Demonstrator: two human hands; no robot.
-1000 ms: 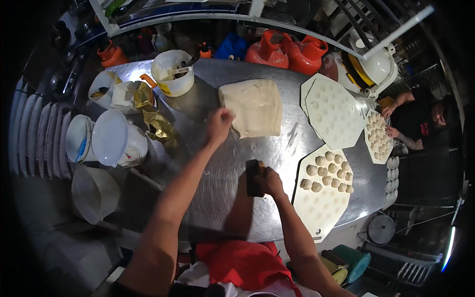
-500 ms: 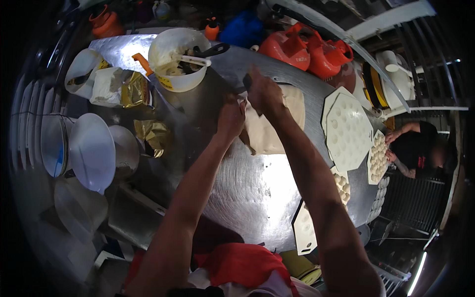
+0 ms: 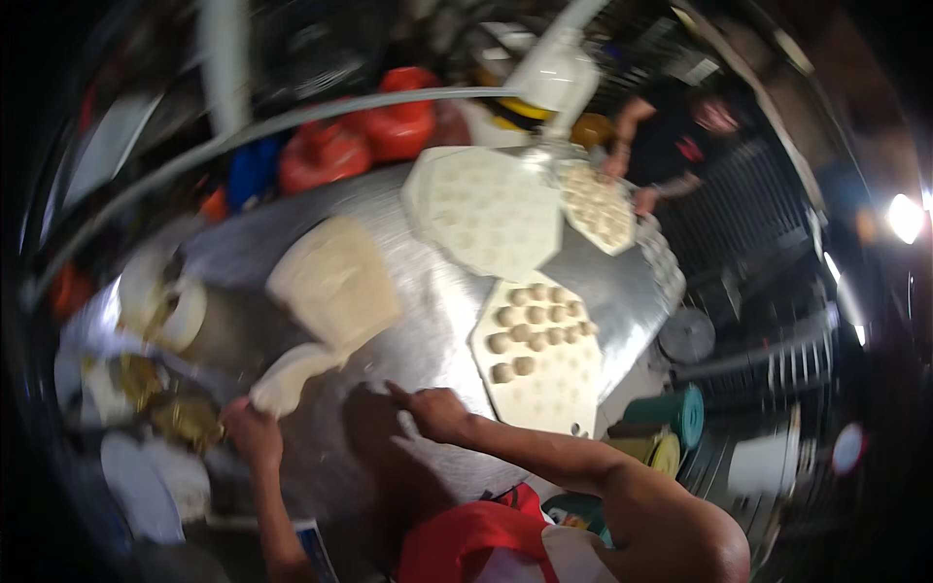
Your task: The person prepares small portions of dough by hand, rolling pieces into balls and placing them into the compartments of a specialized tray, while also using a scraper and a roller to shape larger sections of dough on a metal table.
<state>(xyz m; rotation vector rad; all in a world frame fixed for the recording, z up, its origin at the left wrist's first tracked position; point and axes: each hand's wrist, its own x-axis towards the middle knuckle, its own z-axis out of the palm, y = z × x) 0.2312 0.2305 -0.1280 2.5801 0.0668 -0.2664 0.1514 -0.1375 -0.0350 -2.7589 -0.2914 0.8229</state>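
Note:
A large slab of pale dough lies on the metal table. From its near corner a narrower strip of dough reaches toward me. My left hand is closed on the strip's near end, low on the left. Whether the strip is still joined to the slab cannot be told from the blur. My right hand is over the table, to the right of the strip and apart from it. Its index finger points left and its other fingers are curled and smeared, so anything inside them is hidden.
Right of the slab are a tray with dough balls and pale boards with round hollows. A co-worker's hands touch another tray of balls. White tubs and gold wrappers stand left; red containers behind.
The view has swung right. Both hands have left the slab and drawn nearer to me, the left with a dough strip. The dark-handled tool in my right hand no longer shows.

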